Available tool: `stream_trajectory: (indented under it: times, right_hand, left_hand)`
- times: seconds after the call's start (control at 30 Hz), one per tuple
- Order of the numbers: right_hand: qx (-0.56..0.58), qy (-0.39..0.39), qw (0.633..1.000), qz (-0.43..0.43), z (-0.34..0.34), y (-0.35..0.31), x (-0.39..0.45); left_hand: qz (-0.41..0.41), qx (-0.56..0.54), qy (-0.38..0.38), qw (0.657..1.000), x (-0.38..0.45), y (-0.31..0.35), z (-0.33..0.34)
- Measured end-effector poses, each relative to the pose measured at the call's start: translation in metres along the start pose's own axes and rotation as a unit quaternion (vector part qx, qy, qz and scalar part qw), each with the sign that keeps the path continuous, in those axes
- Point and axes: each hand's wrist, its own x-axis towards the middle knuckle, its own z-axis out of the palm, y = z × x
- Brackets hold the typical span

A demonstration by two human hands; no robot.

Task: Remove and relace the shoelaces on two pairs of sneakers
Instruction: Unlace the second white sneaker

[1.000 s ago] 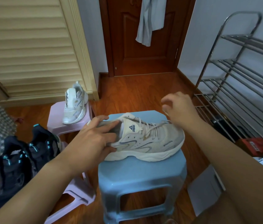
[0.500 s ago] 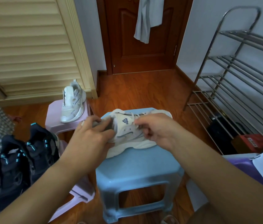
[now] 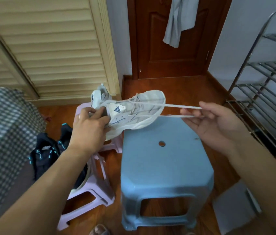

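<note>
So the left hand (image 3: 89, 122) has the white sneaker (image 3: 133, 111) gripped at the heel end, fingers curled round the collar, and it's lifted clear above the blue stool (image 3: 164, 160), toe pointing away and to the right, tilted up a bit. The right hand (image 3: 213, 124) is out to the right of the shoe, pinching the two ends of the white shoelace (image 3: 176, 106) between thumb and fingers, so both strands run pretty much taut from the eyelets across to that hand. The lace is undone at the top but it's threaded through the lower eyelets as far as I can see.

Other stuff around: the matching white sneaker (image 3: 98, 94) sits on a pink stool (image 3: 83, 109) behind the left hand, far left of the blue one. A pair of black sneakers with teal accents (image 3: 49, 150) is on the near left, partly hidden by the forearm, next to another pink stool (image 3: 89, 192). Metal shoe rack (image 3: 269, 92) on the right, brown door (image 3: 167, 39) at the far end with a grey cloth (image 3: 177, 19) hanging on it.
</note>
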Motion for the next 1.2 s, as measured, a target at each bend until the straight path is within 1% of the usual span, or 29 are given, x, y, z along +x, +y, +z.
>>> stream_trajectory:
  times: [0.03, 0.07, 0.1, 0.13, 0.17, 0.2, 0.23, 0.27, 0.3, 0.33, 0.37, 0.4, 0.43, 0.47, 0.5, 0.53, 0.57, 0.6, 0.67, 0.7, 0.77, 0.9, 0.93, 0.97, 1.0, 1.1, 1.13, 1.17, 1.2]
  right_hand:
    - [0.042, -0.014, 0.999, -0.003, 0.002, -0.001, 0.000]
    - [0.062, -0.028, 0.997, 0.017, 0.003, -0.002, 0.000]
    - [0.041, -0.043, 0.997, 0.051, 0.002, -0.003, -0.001]
    - [-0.033, -0.045, 0.994, 0.091, -0.002, -0.003, -0.002]
    - [-0.164, -0.037, 0.977, 0.130, -0.009, -0.002, -0.004]
    - [-0.343, -0.032, 0.925, 0.161, -0.017, 0.001, -0.006]
    - [-0.510, -0.031, 0.838, 0.191, -0.023, 0.002, -0.009]
    - [-0.626, -0.035, 0.748, 0.215, -0.027, 0.003, -0.013]
    - [-0.687, -0.046, 0.687, 0.230, -0.027, 0.003, -0.015]
    - [-0.707, -0.051, 0.667, 0.229, -0.024, 0.005, -0.016]
    - [-0.721, -0.040, 0.666, 0.190, -0.020, 0.006, -0.016]
    - [-0.744, -0.016, 0.660, 0.107, -0.018, 0.008, -0.011]
    - [-0.758, 0.017, 0.652, -0.005, -0.012, 0.010, -0.005]
    - [-0.736, 0.047, 0.666, -0.112, -0.005, 0.013, 0.001]
    - [-0.677, 0.061, 0.710, -0.184, 0.004, 0.016, 0.004]
    - [-0.621, 0.057, 0.751, -0.214, 0.013, 0.021, 0.007]
    - [-0.593, 0.057, 0.772, -0.221, 0.018, 0.026, 0.010]
    - [-0.593, 0.069, 0.771, -0.223, 0.022, 0.029, 0.011]
    - [-0.613, 0.108, 0.748, -0.232, 0.023, 0.036, 0.014]
    - [-0.612, 0.125, 0.744, -0.238, 0.025, 0.036, 0.012]
    - [-0.623, 0.134, 0.728, -0.253, 0.027, 0.034, 0.011]
    - [-0.727, 0.111, 0.622, -0.269, 0.033, 0.031, 0.013]
    - [-0.745, 0.112, 0.599, -0.271, 0.032, 0.034, 0.014]
    - [-0.752, 0.113, 0.592, -0.266, 0.032, 0.037, 0.015]
    - [-0.743, 0.113, 0.609, -0.254, 0.032, 0.039, 0.016]
    - [-0.622, 0.117, 0.741, -0.226, 0.036, 0.040, 0.017]
    - [-0.582, 0.127, 0.771, -0.224, 0.037, 0.039, 0.018]
    - [-0.557, 0.138, 0.787, -0.225, 0.038, 0.039, 0.019]
    - [-0.552, 0.147, 0.787, -0.233, 0.038, 0.040, 0.019]
  left_hand:
    - [-0.010, 0.009, -0.009, 1.000, 0.001, 0.004, 0.002]
    - [-0.025, 0.022, -0.016, 0.999, 0.001, 0.006, 0.002]
    - [-0.039, 0.032, -0.021, 0.998, 0.002, 0.006, 0.003]
    - [-0.052, 0.041, -0.025, 0.997, 0.001, 0.005, 0.001]
    - [-0.063, 0.049, -0.024, 0.996, 0.001, 0.001, 0.000]
    - [-0.073, 0.055, -0.022, 0.996, 0.000, -0.003, -0.003]
    - [-0.079, 0.059, -0.019, 0.995, -0.002, -0.008, -0.006]
    - [-0.082, 0.061, -0.018, 0.995, -0.004, -0.012, -0.009]
    - [-0.079, 0.060, -0.014, 0.995, -0.005, -0.013, -0.013]
    - [-0.067, 0.057, -0.005, 0.996, -0.006, -0.012, -0.017]
    - [-0.042, 0.053, 0.007, 0.998, -0.006, -0.008, -0.021]
    - [-0.007, 0.047, 0.017, 0.999, -0.007, -0.002, -0.025]
    - [0.033, 0.040, 0.027, 0.998, -0.008, 0.007, -0.028]
    - [0.069, 0.029, 0.030, 0.997, -0.010, 0.017, -0.032]
    - [0.099, 0.020, 0.029, 0.994, -0.012, 0.030, -0.033]
    - [0.116, 0.013, 0.017, 0.993, -0.015, 0.042, -0.035]
    - [0.126, 0.003, 0.003, 0.992, -0.019, 0.053, -0.035]
    - [0.134, -0.006, -0.007, 0.991, -0.021, 0.064, -0.034]
    - [0.142, -0.011, -0.018, 0.990, -0.025, 0.078, -0.031]
    - [0.144, -0.009, -0.020, 0.989, -0.026, 0.082, -0.031]
    - [0.144, -0.012, -0.015, 0.989, -0.027, 0.086, -0.032]
    - [0.123, 0.004, 0.003, 0.992, -0.031, 0.089, -0.036]
    - [0.111, 0.008, 0.004, 0.994, -0.031, 0.087, -0.037]
    - [0.096, 0.009, 0.005, 0.995, -0.030, 0.085, -0.038]
    - [0.084, 0.008, 0.007, 0.996, -0.029, 0.082, -0.040]
    - [0.076, 0.000, 0.020, 0.997, -0.027, 0.076, -0.043]
    - [0.077, -0.004, 0.024, 0.997, -0.026, 0.076, -0.044]
    - [0.079, -0.007, 0.028, 0.996, -0.026, 0.077, -0.044]
    - [0.084, -0.010, 0.030, 0.996, -0.027, 0.079, -0.043]
